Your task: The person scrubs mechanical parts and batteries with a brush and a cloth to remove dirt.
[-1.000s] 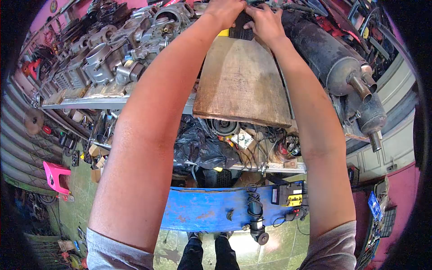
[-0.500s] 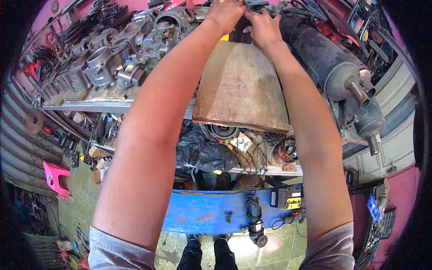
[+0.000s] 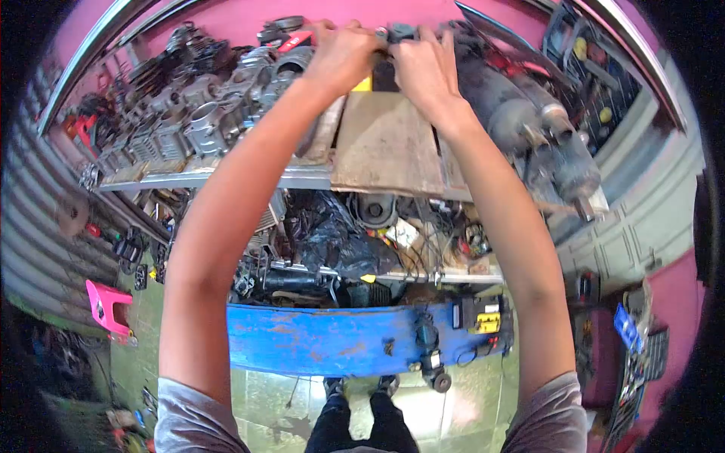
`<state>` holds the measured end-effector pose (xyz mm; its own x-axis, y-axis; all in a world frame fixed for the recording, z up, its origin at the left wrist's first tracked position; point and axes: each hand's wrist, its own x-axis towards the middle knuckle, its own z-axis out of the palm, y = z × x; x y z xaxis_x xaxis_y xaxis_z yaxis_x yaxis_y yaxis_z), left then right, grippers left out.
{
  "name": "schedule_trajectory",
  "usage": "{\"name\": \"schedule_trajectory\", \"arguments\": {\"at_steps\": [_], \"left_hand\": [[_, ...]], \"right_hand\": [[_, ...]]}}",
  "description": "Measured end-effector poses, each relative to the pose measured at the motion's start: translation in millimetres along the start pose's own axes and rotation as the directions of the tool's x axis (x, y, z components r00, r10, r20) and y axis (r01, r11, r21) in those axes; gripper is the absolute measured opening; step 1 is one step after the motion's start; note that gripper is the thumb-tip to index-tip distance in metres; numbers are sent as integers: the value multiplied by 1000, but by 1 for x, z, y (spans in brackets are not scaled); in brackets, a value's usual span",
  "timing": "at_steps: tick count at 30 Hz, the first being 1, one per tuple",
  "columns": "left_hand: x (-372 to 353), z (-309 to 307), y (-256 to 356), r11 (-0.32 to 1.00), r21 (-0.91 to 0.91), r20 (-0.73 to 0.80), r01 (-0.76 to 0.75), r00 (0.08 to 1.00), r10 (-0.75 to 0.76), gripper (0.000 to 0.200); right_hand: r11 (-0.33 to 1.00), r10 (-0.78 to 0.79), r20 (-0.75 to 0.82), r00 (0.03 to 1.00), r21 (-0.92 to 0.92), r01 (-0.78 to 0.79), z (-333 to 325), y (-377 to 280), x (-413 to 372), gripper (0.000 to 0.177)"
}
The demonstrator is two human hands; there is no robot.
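Observation:
Both my arms reach to the back of the upper shelf. My left hand is closed, its fingers curled toward a dark object between the hands. My right hand is bent over the right side of that spot, fingers closed, near small black parts. What either hand grips is hidden behind the fingers. A small yellow piece shows just below my left hand. In front of the hands a wooden board lies on the shelf, its near end at the shelf's front edge.
Metal engine cylinders crowd the shelf's left side; dark exhaust mufflers lie on the right. A black plastic bag rests on the lower shelf. A blue bench in front carries an angle grinder. A pink stool stands left.
The view has tilted up and pulled back, showing more pink wall. Both hands stay at the back of the shelf, with the dark object between them.

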<state>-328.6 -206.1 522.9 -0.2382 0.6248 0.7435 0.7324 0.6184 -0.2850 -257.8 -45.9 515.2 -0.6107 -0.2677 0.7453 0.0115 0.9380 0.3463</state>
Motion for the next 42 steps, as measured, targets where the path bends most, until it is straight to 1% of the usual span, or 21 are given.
{"name": "schedule_trajectory", "arguments": {"at_steps": [2, 5, 7, 8, 9, 10, 11, 13, 16, 19, 21, 22, 24, 25, 26, 27, 28, 30, 35, 39, 42], "left_hand": [[-15, -17, 17, 984, -151, -182, -95, 981, 67, 22], [-37, -46, 61, 963, -229, -160, -140, 982, 104, 21], [-54, -57, 106, 886, -449, -119, -117, 990, 71, 18], [-48, -111, 122, 914, -403, 454, -51, 856, 248, 43], [-60, -90, 146, 895, -443, 472, -49, 836, 280, 43], [-78, -60, 178, 876, -470, 209, -108, 950, 230, 30], [-96, -36, 210, 863, -477, -72, -166, 986, 150, 17], [-122, -13, 265, 789, -599, -50, -132, 990, 129, 11], [-161, 31, 340, 729, -682, 130, -57, 972, 198, 13], [-203, 79, 409, 623, -779, 309, 77, 911, 274, 10], [-234, 109, 451, 615, -771, 416, 165, 862, 290, 16], [-251, 126, 471, 651, -734, 474, 194, 833, 286, 26], [-278, 149, 499, 684, -694, 537, 226, 795, 282, 36], [-287, 158, 509, 726, -623, 663, 292, 689, 293, 54], [-296, 167, 518, 768, -540, 772, 344, 565, 290, 72], [-304, 175, 527, 769, -537, 775, 347, 562, 288, 72], [-314, 182, 535, 800, -498, 804, 335, 525, 280, 86], [-328, 195, 546, 816, -461, 842, 348, 462, 279, 117], [-337, 212, 564, 832, -441, 839, 337, 483, 249, 123], [-341, 216, 571, 838, -418, 850, 352, 477, 223, 125], [-341, 219, 568, 782, -428, 871, 454, 438, 222, 118]], "right_hand": [[988, -28, -228, 973, 142, 62, -34, 5, -30, 18], [970, -49, -98, 994, 232, 71, -95, 17, -83, 31], [967, -23, -89, 996, 249, 44, -115, 24, -129, 26], [961, -33, -142, 989, 266, 71, -120, 26, -154, 20], [962, -6, -94, 996, 272, 31, -125, 26, -182, 20], [940, 45, 8, 999, 339, -45, -130, 29, -210, 21], [910, 89, 105, 990, 396, -124, -132, 34, -237, 21], [918, 134, 47, 990, 370, -142, -123, 40, -302, 16], [902, 247, 266, 932, 289, -321, -115, 39, -391, 18], [828, 347, 465, 815, 257, -499, -95, 35, -482, 17], [779, 344, 686, 641, 173, -603, -82, 32, -532, 19], [775, 350, 689, 635, 168, -609, -73, 29, -553, 19], [839, 313, 883, 349, -86, -537, -55, 22, -591, 65], [838, 312, 885, 344, -86, -539, -45, 17, -612, 65], [878, 285, 889, 357, -94, -469, -34, 12, -632, 87], [913, 256, 894, 368, -98, -395, -26, 11, -642, 109], [931, 202, 935, 292, -90, -354, -14, 14, -651, 125], [946, 162, 934, 318, -56, -319, 6, 18, -664, 126], [980, 32, 930, 367, 43, -195, 37, 18, -684, 127], [976, 52, 886, 460, 53, -211, 53, 12, -697, 122], [967, 59, 897, 437, 58, -248, 61, 9, -694, 115]]}}
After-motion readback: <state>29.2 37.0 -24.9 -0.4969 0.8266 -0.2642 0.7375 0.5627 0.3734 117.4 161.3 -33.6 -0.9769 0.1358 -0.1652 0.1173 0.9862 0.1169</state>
